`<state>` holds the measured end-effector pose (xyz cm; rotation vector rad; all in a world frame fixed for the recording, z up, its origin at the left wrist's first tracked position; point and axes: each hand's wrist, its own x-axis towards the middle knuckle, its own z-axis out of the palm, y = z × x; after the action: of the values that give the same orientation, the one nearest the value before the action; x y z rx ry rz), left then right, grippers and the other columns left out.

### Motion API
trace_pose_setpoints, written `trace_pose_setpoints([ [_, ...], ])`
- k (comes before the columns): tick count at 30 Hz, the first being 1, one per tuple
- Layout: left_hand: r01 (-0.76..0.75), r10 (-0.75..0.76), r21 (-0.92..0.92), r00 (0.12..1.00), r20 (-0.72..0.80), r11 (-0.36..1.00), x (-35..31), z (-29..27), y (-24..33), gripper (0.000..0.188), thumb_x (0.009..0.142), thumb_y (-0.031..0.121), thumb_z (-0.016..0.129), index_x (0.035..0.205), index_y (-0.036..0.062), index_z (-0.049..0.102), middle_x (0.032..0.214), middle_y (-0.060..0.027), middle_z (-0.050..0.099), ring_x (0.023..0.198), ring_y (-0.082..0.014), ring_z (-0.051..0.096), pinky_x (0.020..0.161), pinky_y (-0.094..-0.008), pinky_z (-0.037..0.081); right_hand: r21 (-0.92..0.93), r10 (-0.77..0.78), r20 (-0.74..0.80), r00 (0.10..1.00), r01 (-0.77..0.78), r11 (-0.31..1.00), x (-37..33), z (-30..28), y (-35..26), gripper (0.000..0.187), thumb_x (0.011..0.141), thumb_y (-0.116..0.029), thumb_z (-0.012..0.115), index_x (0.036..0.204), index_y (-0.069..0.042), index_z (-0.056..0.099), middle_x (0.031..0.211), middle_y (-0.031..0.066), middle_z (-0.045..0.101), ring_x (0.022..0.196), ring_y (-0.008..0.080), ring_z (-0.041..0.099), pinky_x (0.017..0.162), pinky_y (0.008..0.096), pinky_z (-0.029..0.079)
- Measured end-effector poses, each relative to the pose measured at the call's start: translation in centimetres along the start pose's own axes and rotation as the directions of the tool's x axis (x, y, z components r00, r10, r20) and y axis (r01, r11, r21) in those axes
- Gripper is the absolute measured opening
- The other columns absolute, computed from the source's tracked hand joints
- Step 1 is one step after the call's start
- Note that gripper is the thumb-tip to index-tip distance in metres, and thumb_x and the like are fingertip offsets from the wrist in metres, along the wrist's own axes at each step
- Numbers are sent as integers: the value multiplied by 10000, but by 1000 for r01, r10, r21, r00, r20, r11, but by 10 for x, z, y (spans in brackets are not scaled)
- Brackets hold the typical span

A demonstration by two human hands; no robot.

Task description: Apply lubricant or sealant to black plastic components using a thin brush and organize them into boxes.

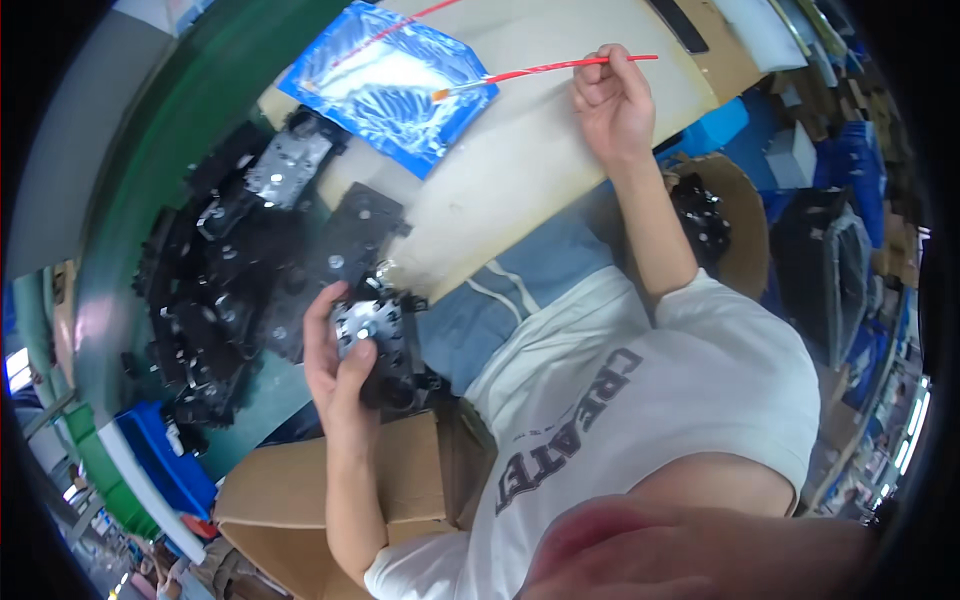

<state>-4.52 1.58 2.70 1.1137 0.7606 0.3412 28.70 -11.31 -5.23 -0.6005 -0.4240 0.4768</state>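
My left hand (pixel 345 370) is closed around a black mechanical part with a silver metal plate (pixel 365 322), the thumb pressed against the plate. My right hand (pixel 615 105) pinches a small paintbrush (pixel 540 70) by its thin red handle. The brush's bristle end points left, over or touching a shiny blue-and-silver packet (pixel 385 90) on the pale board (pixel 500 185); I cannot tell which. A second red stick lies across the packet's upper part. Left of the board, several similar black parts (pixel 225 270) with metal plates are heaped on the green surface.
An open cardboard box (pixel 330 480) stands below my left forearm. Another carton (pixel 745 215), holding black parts, is beside my right arm. A blue bin (pixel 165 455) sits at the lower left. A dark flat strip (pixel 680 25) lies at the board's far right.
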Motion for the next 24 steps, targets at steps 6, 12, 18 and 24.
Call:
trace_pose_setpoints([
  [6, -100, 101, -53, 995, 19, 994, -7, -6, -1, 777, 675, 125, 657, 1371, 37, 322, 1268, -143, 461, 1036, -237, 521, 916, -288, 382, -235, -109, -1, 994, 106, 966, -20, 12, -12, 172, 968, -151, 435, 928, -39, 558, 709, 101, 588, 521, 117, 455, 466, 218, 346],
  [12, -141, 140, -5, 989, -34, 990, -8, -7, -5, 798, 673, 101, 662, 1380, 39, 297, 1255, -141, 482, 1059, -241, 521, 937, -304, 383, -361, -209, 79, 975, 224, 905, -21, 35, -18, 196, 971, -157, 422, 925, -33, 568, 719, 110, 589, 535, 137, 465, 484, 226, 356],
  [18, -200, 202, -34, 977, 67, 979, -3, -6, -12, 788, 694, 83, 657, 1385, 39, 281, 1243, -151, 504, 1039, -249, 543, 937, -312, 395, -475, -249, 141, 958, 286, 832, -25, 35, -16, 193, 973, -160, 425, 926, -27, 557, 703, 116, 603, 503, 152, 503, 456, 224, 390],
  [24, -176, 202, -195, 972, 118, 965, -6, -5, -8, 771, 701, 21, 641, 1385, 38, 286, 1172, -157, 552, 983, -239, 570, 907, -304, 414, -458, -240, 182, 954, 298, 838, -20, 37, -18, 184, 984, -170, 431, 924, -23, 523, 699, 132, 618, 477, 159, 541, 436, 218, 438],
])
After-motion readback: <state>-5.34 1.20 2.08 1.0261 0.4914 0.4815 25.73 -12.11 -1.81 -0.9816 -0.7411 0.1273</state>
